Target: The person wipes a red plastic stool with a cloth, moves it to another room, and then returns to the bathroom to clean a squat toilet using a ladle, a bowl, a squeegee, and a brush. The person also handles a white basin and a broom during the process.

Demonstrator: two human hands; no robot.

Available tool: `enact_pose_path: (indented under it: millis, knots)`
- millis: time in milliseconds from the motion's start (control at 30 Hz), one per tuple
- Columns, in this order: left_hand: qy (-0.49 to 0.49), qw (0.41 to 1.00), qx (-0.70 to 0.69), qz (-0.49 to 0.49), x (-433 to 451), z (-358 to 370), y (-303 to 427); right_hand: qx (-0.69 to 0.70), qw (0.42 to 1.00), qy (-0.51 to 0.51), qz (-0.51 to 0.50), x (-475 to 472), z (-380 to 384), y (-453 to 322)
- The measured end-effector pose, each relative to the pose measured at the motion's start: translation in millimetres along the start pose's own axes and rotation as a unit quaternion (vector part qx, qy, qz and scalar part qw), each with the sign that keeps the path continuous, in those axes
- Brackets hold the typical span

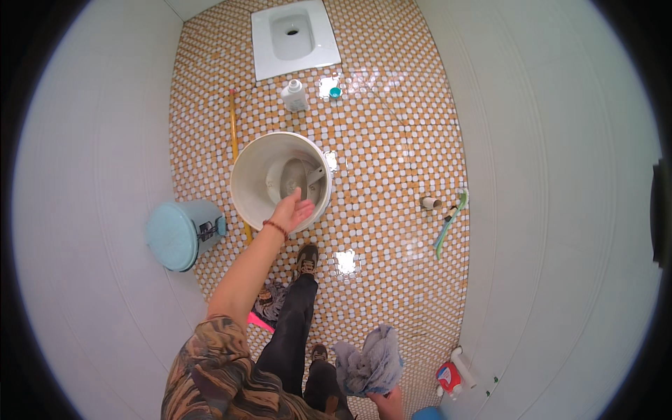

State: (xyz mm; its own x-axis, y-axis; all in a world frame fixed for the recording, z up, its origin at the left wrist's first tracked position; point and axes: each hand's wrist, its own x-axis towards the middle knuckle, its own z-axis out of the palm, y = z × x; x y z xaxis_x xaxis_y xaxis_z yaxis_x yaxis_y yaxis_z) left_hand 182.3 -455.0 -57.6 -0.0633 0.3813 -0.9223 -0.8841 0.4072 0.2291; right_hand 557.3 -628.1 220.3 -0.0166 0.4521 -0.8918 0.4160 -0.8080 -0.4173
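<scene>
My left hand, with a beaded bracelet at the wrist, reaches over the near rim of a large white bucket; its fingers are apart and I see nothing in it. A metal ladle or scoop with a short handle lies inside the bucket, beyond my fingers. Low in the view, my right hand grips a bunched grey-blue cloth. Past the bucket stands a white plastic bottle without a cap, and a teal cap lies on the floor to its right.
A squat toilet is set in the tiled floor. At the left stand a light-blue lidded bin and a yellow pole. A mop head lies by my leg. Right: a cardboard tube, a green brush and a red bottle.
</scene>
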Motion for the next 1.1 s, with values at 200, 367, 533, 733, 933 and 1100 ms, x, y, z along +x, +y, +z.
enact_pose_path:
  millis: [200,367,533,733,933,1100]
  knots:
    - [0.148,0.988,-0.005,-0.029,109.4,32.5,5.8,-0.003,0.996,-0.039,0.081,42.0,16.9,27.8]
    - [0.06,0.985,-0.161,-0.003,166.8,3.8,14.7,0.026,0.99,-0.085,0.108,50.3,25.4,19.0]
    - [0.15,0.972,-0.178,-0.035,135.7,-19.7,12.6,0.092,0.976,-0.197,0.034,98.5,24.7,4.7]
    - [0.045,0.995,0.075,-0.057,-35.1,-34.1,14.3,0.062,0.965,-0.23,-0.112,183.1,48.4,-89.6]
    - [0.158,0.873,0.451,0.101,-243.5,-41.0,13.5,0.185,0.94,-0.216,-0.186,238.2,157.7,-144.0]
    - [0.218,0.685,0.626,0.302,-294.0,-66.6,-4.1,-0.056,0.946,-0.112,-0.3,251.0,190.3,-143.9]
